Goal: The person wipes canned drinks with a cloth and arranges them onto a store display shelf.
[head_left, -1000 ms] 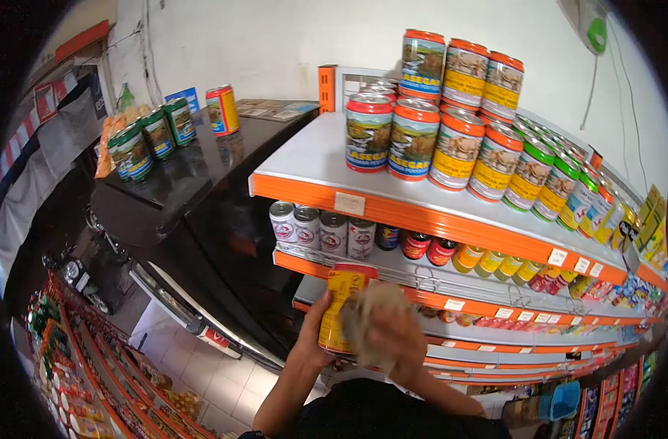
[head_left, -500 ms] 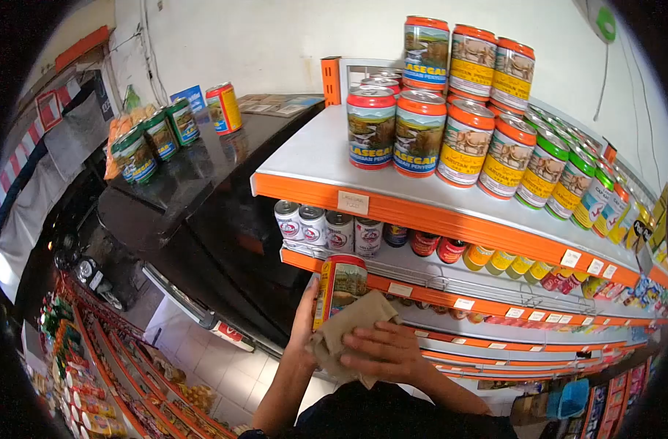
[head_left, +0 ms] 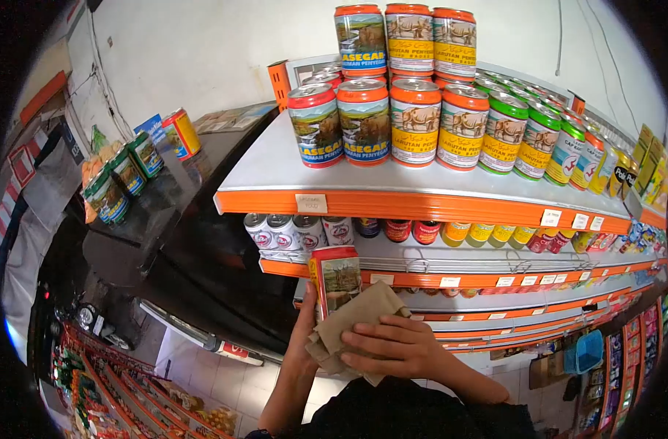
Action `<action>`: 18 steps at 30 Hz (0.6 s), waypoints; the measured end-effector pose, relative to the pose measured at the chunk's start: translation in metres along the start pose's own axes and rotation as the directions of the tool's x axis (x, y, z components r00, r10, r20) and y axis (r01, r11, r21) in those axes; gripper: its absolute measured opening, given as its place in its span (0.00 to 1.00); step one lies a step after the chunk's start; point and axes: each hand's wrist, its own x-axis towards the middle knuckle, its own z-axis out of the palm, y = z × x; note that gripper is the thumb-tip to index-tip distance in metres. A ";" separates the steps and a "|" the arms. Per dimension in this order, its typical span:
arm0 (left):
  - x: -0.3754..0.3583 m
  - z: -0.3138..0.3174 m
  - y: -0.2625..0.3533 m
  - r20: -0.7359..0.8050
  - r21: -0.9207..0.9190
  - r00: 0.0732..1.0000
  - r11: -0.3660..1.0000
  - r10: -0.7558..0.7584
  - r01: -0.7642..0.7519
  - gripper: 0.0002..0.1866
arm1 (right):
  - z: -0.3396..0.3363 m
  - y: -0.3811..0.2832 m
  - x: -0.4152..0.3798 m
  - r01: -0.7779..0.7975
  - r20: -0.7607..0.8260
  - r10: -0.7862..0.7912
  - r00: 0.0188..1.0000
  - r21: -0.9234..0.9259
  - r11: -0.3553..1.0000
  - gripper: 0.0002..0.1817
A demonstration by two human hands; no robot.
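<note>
A red-topped drink can (head_left: 339,272) with a landscape picture stands nearly upright in front of my chest. Wrapped round its left side and lower part is my left hand (head_left: 301,338), its fingers mostly hidden behind the can. My right hand (head_left: 392,347) presses a folded beige cloth (head_left: 359,322) against the can's lower right face, fingers close together over the fabric. The cloth covers the bottom of the can. Behind them is the shelf unit, with white milk cans (head_left: 308,232) on the tier just beyond the held can.
On the white top shelf (head_left: 257,164) stand rows of drink cans (head_left: 414,121), some stacked two high. An orange price rail (head_left: 407,207) runs along its front. Several green cans (head_left: 125,172) and a red-yellow can (head_left: 181,134) stand on the dark counter (head_left: 180,197) at left. A blue basket (head_left: 584,353) sits lower right.
The view has turned to the right, so shelf and counter appear farther left. Both hands still hold the can and cloth; the cloth sits slightly differently against the can.
</note>
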 end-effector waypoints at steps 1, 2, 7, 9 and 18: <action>0.002 -0.007 -0.001 0.053 0.003 0.997 0.998 -0.060 0.060 0.38 | -0.003 -0.005 0.000 0.081 0.038 -0.076 0.996 -0.129 0.988 0.19; 0.003 -0.011 -0.004 0.107 0.007 0.987 0.993 -0.119 0.119 0.38 | -0.004 0.001 -0.001 0.071 0.040 -0.066 0.997 -0.138 0.988 0.19; 0.004 -0.004 -0.026 0.029 0.189 0.999 0.982 -0.037 0.031 0.33 | -0.015 0.047 0.002 -0.323 -0.221 0.332 0.917 0.079 0.943 0.27; 0.008 0.004 -0.024 -0.005 0.068 0.999 0.997 -0.038 0.038 0.32 | -0.020 0.037 0.000 -0.243 -0.156 0.244 0.957 0.027 0.970 0.26; 0.011 0.009 -0.018 0.049 0.056 0.997 0.997 -0.056 0.053 0.32 | -0.026 0.030 -0.014 -0.038 -0.102 0.031 0.994 -0.068 0.997 0.15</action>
